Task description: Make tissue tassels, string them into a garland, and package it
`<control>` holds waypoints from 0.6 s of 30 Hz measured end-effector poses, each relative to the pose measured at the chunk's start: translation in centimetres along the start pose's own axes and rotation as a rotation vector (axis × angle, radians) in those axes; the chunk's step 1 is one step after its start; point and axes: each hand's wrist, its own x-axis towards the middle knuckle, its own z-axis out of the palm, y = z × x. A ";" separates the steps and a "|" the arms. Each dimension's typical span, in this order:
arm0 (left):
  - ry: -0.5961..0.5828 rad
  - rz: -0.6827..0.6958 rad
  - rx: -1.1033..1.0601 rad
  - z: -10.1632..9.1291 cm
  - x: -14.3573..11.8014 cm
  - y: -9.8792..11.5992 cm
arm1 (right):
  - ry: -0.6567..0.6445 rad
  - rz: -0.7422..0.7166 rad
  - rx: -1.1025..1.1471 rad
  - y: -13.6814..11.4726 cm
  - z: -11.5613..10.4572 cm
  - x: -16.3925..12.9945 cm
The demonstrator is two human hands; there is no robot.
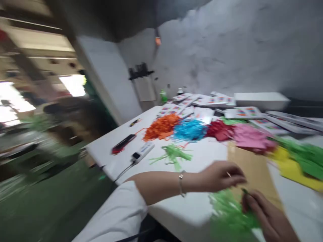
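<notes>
Pretty blurry shot, but the left hand [220, 176] has its fingers pinched narrow on a thin little stick [229, 174], and the right hand [267, 215] has its fingers closed around a bunch of green shredded paper [227, 211] just below. Both sit at the white worktop [202, 158] edge, brown card [254, 171] just behind the fingers.

We see a bunch of light green shredded paper [228, 211] at the near edge of the white table [176, 208], its strips fanned out and blurred. Our right hand [264, 215] grips it from the right side, and our left hand [222, 176] pinches a thin pale stick [229, 174] just above it, beside a brown card sheet [252, 171].
</notes>
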 end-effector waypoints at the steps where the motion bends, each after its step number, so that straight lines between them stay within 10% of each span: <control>1: 0.020 -0.003 0.001 -0.3 1.1 0.7 | -0.060 -0.018 -0.028 -0.4 -0.6 -0.7; 5: -0.147 0.106 0.232 1.8 9.3 1.9 | -0.198 -0.025 -0.165 -0.8 -0.4 0.2; 9: -0.525 0.296 0.398 10.1 16.6 2.7 | -0.359 -0.046 -0.221 -0.1 -0.4 1.3; 14: -0.735 0.370 0.584 20.3 20.1 1.7 | -0.480 -0.019 -0.300 -0.3 -1.2 1.5; 18: -0.756 0.308 0.757 23.0 21.0 -0.2 | -0.606 -0.032 -0.361 -0.1 -1.2 2.5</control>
